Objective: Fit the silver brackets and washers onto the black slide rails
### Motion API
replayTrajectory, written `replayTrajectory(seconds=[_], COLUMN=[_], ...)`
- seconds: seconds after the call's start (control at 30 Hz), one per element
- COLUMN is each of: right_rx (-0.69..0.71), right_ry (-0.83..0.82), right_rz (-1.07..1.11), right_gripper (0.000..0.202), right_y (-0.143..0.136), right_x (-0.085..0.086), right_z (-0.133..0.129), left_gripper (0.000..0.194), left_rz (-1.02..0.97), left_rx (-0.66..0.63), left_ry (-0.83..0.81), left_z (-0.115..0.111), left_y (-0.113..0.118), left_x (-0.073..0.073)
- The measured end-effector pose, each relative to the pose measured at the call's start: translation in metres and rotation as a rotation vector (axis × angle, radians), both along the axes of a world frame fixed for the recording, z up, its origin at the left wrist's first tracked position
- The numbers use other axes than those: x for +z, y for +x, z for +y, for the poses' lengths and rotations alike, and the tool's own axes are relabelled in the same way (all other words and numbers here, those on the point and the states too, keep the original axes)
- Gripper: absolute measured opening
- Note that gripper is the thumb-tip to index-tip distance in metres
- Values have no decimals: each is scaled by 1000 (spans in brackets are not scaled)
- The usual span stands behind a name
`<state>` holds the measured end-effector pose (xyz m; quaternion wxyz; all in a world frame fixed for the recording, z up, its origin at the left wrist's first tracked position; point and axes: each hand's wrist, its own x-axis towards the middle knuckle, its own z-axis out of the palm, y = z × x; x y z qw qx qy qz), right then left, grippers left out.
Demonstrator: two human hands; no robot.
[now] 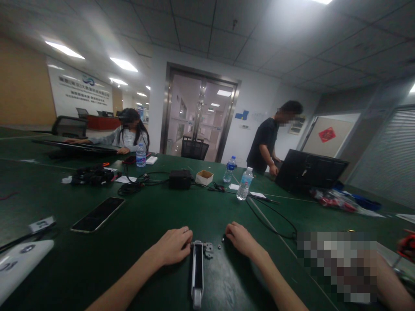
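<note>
Left hand point(174, 247): curled; cannot tell if pinching.
Right hand point(241, 239): curled; cannot tell if pinching.
Metal bar point(197, 274): slim, straight, pale-rimmed, dark-centred; lies between both hands, nearer the left.
Fittings point(209, 248): small, angular, grey.
Tabletop point(145, 216): smooth, green.

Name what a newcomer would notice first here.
Probably the two bare hands, left and right, resting on the green table, with the long metal part between them. Next, the dark-clad person standing behind the table at right, beside a large black panel.
</note>
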<state>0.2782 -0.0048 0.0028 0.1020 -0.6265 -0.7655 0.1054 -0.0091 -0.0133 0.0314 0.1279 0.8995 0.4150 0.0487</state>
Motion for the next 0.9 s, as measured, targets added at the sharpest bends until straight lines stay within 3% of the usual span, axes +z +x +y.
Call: replayTrajectory(seconds=[0.5, 0.9], right_rx=[58, 237], right_ry=[80, 364], right_rz=[83, 466], right_gripper=[15, 10], right_y=[-6, -33], right_x=[4, 1], right_z=[1, -7], left_gripper=[13, 12], left_rz=[6, -68], left_rx=[8, 57], left_ry=[13, 99], left_z=[0, -2], left_y=[0, 3], left_x=[0, -1])
